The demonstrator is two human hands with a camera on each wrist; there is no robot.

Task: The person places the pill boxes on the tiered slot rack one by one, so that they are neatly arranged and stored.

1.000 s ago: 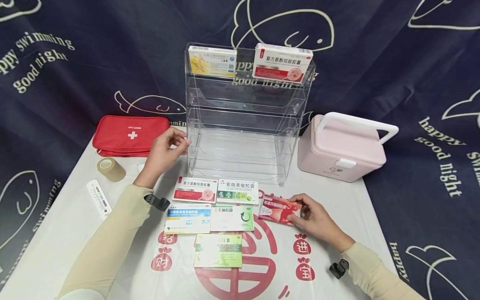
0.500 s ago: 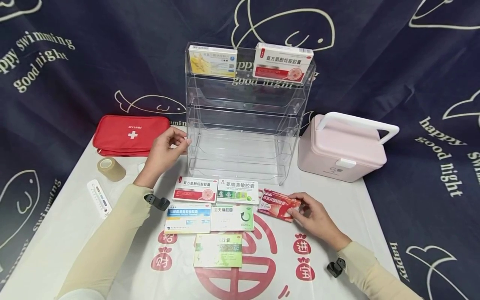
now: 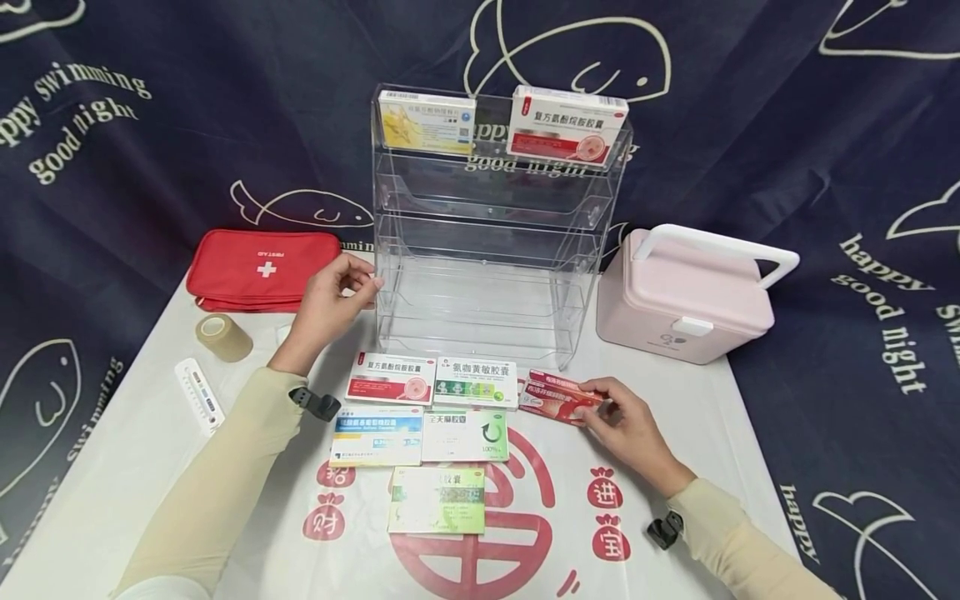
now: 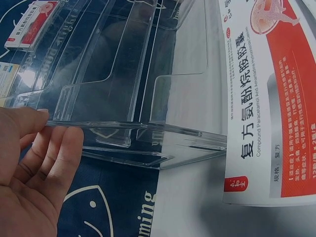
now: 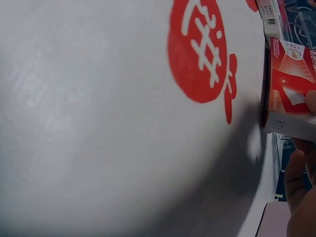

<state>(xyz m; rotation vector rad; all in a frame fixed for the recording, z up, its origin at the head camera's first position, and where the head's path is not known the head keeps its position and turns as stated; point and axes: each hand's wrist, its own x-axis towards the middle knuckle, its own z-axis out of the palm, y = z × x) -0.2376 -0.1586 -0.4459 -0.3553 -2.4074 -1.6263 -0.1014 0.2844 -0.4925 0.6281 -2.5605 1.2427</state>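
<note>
My left hand [image 3: 330, 302] pinches the left side edge of a clear plastic display rack [image 3: 480, 263]; the left wrist view shows the thumb and fingers [image 4: 66, 148] on that edge. With my right hand [image 3: 633, 429] I grip the right end of a red medicine box [image 3: 553, 402], tilted so its top side shows. Just left of it lie several boxes on the tabletop: a red-and-white one [image 3: 390, 379], a white-and-green one [image 3: 476, 383], a blue-and-white one [image 3: 377, 436], a white one with a green arrow [image 3: 465, 436] and a light green one [image 3: 437, 500].
The rack's top tier bears a yellow-and-white box [image 3: 427, 123] and a red-and-white box [image 3: 566, 127]. A red first-aid pouch [image 3: 262, 271], a tan tape roll [image 3: 223, 337] and a thermometer [image 3: 198, 395] lie left. A pink case [image 3: 682, 300] stands right of the rack.
My right hand has moved the red box slightly away from me, toward the rack, turning its tilt so more of the top side shows. My left hand has stayed on the rack's edge.
</note>
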